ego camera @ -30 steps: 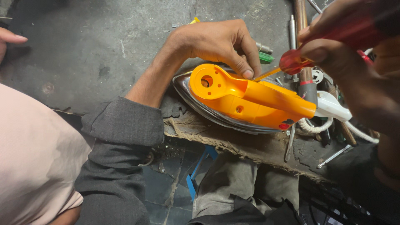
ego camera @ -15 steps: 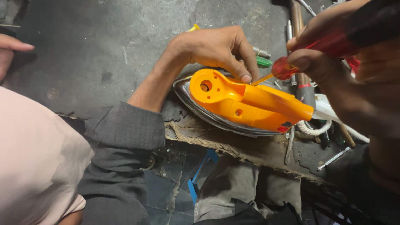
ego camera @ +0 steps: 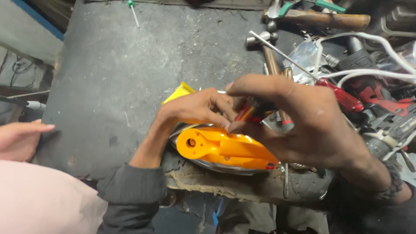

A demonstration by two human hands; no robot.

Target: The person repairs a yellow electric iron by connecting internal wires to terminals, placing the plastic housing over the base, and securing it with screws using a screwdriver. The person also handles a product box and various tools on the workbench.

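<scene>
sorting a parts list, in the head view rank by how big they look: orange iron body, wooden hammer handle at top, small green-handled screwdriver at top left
1. orange iron body, though nearest the camera
2. wooden hammer handle
3. green-handled screwdriver

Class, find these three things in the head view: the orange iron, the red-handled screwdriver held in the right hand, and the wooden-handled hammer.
Orange iron (ego camera: 225,149), head view, on its orange plastic body.
Red-handled screwdriver (ego camera: 253,110), head view, on the handle between the fingers.
Wooden-handled hammer (ego camera: 325,18), head view, mid-handle.
</scene>
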